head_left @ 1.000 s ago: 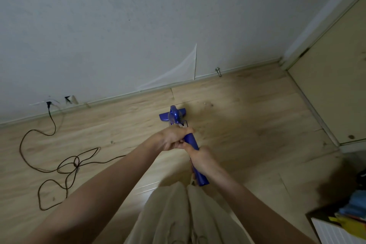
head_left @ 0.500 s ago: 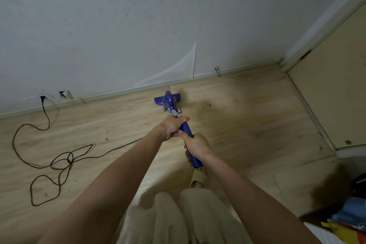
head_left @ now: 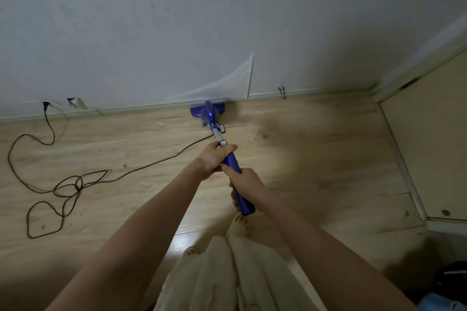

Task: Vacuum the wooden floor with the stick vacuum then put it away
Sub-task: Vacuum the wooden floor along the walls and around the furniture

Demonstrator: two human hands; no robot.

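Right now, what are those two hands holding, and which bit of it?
Both grip the blue stick vacuum by its blue handle: the left hand higher, where the grey tube joins, the right hand lower, toward the handle's end.

We see a deep blue vacuum (head_left: 211,115) with a grey tube, on a pale floor (head_left: 316,159) of light-brown wood grain. Our trousers (head_left: 227,278) are cream, the cord (head_left: 63,184) dark brown, the wall (head_left: 177,20) off-white, the door (head_left: 434,146) beige with a white frame.
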